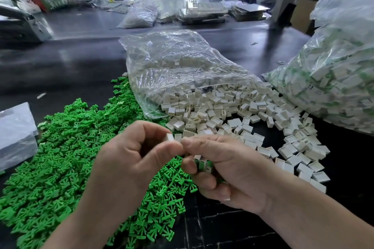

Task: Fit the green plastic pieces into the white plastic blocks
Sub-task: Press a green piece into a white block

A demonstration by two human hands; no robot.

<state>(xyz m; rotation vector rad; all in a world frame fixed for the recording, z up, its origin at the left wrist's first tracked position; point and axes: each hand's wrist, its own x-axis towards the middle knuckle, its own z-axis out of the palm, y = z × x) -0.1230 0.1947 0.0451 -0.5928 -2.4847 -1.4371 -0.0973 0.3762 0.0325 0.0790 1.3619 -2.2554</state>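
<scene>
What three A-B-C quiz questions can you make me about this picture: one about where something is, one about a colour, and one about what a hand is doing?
1. Where is the green pile?
A) left of the white blocks
B) in a red bucket
C) on a chair

2. What colour is the table top?
A) yellow
B) black
C) pink

3. What is the left hand doing?
A) lying flat
B) waving
C) pinching a white block

Answers:
1 A, the green pieces spread to the left of the white heap.
2 B, the bare surface is dark and shiny.
3 C, its fingers close on the little block.
</scene>
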